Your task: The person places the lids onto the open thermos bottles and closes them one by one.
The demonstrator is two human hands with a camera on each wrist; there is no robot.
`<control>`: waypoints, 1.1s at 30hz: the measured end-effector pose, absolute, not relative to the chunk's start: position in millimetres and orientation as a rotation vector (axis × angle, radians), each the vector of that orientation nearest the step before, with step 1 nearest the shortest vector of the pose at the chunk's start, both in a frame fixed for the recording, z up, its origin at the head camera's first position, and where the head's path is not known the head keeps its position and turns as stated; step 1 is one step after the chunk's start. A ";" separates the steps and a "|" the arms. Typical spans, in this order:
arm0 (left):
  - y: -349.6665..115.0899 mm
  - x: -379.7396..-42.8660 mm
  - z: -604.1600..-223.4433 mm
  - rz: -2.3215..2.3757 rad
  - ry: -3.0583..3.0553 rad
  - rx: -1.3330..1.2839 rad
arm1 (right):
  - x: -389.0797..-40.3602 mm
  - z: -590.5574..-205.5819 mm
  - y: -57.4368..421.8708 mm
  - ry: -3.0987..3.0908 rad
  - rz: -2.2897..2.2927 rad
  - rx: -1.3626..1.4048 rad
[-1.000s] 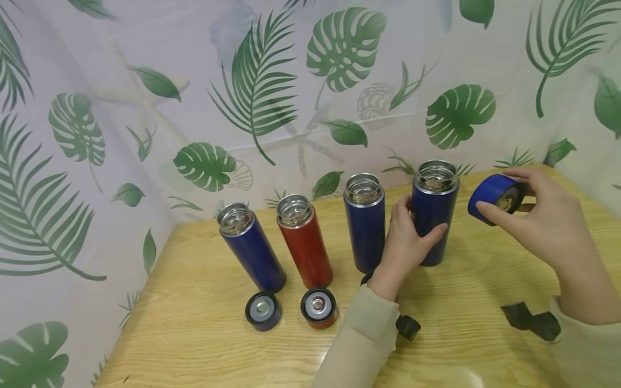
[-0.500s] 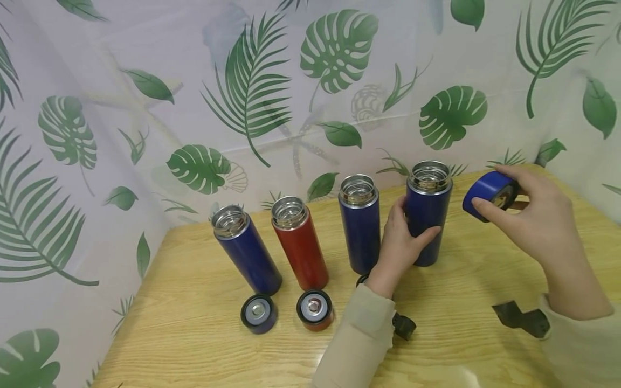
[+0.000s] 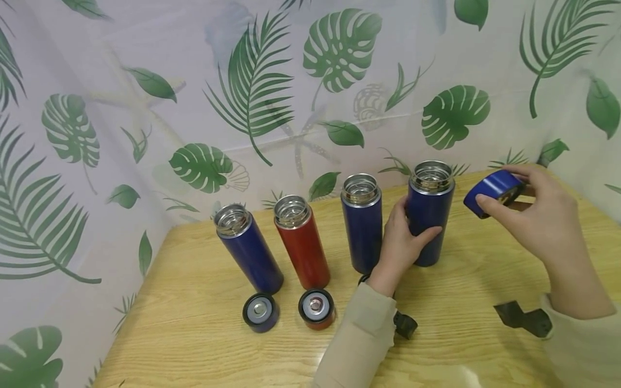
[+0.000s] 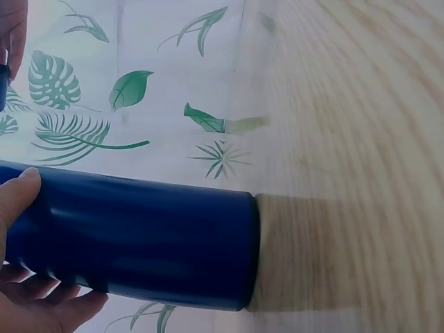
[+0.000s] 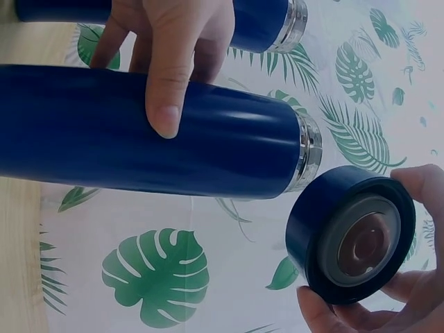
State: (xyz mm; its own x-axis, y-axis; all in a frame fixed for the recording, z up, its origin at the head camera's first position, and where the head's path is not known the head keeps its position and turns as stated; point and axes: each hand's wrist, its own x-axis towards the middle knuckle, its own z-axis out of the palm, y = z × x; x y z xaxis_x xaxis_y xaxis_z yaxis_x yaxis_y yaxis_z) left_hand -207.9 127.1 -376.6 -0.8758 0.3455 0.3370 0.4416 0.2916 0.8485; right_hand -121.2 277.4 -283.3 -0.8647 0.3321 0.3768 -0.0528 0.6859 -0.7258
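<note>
My left hand point(image 3: 405, 240) grips the rightmost blue thermos bottle point(image 3: 433, 215) by its side, thumb in front and fingers behind. The bottle stands upright on the table, its steel mouth uncovered. Just right of that mouth, my right hand point(image 3: 545, 218) holds a blue lid point(image 3: 492, 188) between thumb and fingers, in the air and tilted. The right wrist view shows the round inner face of the lid point(image 5: 364, 239) and the bottle's bare steel neck point(image 5: 310, 152). Close to my left hand stands a second open blue bottle point(image 3: 361, 231).
Further left stand an open red bottle point(image 3: 304, 250) and another open blue one point(image 3: 252, 253). Before them lie a red lid point(image 3: 316, 310) and a dark blue lid point(image 3: 261, 312), inner faces up. A leaf-print cloth point(image 3: 160, 129) hangs behind the wooden table point(image 3: 194, 345).
The lid in my right hand has tipped, so less of its inner face shows in the head view. My left hand keeps its grip on the bottle. The head view has shifted slightly.
</note>
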 end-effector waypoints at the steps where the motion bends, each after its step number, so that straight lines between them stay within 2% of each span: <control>1: 127.0 -207.4 -375.9 -1.656 -2.453 -0.745 | -120.6 -282.8 277.5 -2.404 1.062 -0.212; 15: 115.9 -200.2 -368.0 -1.504 -2.550 -0.763 | -122.8 -276.8 275.4 -2.321 1.088 -0.221; 25: 106.4 -191.2 -362.1 -1.527 -2.588 -0.867 | -128.4 -276.2 266.5 -2.195 1.194 -0.275; 33: 98.7 -187.3 -361.3 -1.525 -2.609 -0.934 | -130.4 -275.5 259.7 -2.018 1.256 -0.181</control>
